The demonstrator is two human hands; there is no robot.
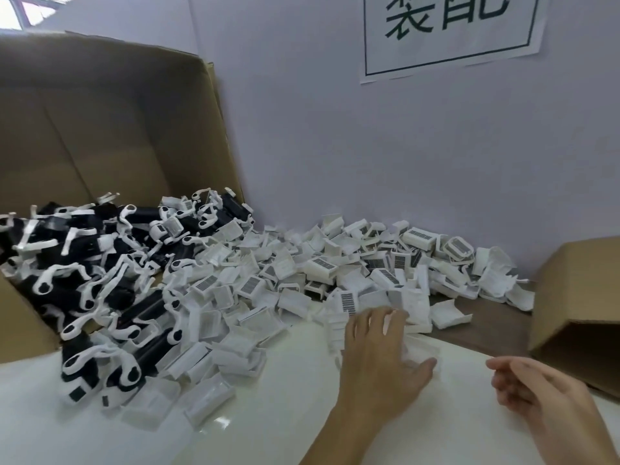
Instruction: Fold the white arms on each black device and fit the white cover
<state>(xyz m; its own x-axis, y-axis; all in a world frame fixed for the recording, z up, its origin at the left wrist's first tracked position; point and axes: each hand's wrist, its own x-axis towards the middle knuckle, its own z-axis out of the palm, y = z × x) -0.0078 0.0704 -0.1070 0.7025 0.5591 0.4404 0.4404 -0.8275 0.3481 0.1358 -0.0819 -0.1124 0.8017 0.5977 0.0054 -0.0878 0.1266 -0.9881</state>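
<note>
Hundreds of small white plastic covers [335, 270] litter a glossy white table [285, 431] against a pale wall [369, 146]; left hand [379, 357] apparently grasps one, right hand [543, 394] loosely curled, empty.

Counts: 2 hands in view, left hand [379, 357] and right hand [543, 394]. 2 cardboard boxes: a large box [110, 122] tipped on its side at left, a smaller box [580, 297] at the right edge. 1 paper sign [449, 31] on the wall, 2 printed characters on it. Black devices [100, 273] with white arms: one heap spilling out of the large box, too tangled to count, dozens at least. White covers [322, 266]: one loose pile across the table [302, 414], too many to count, well over fifty.
</note>
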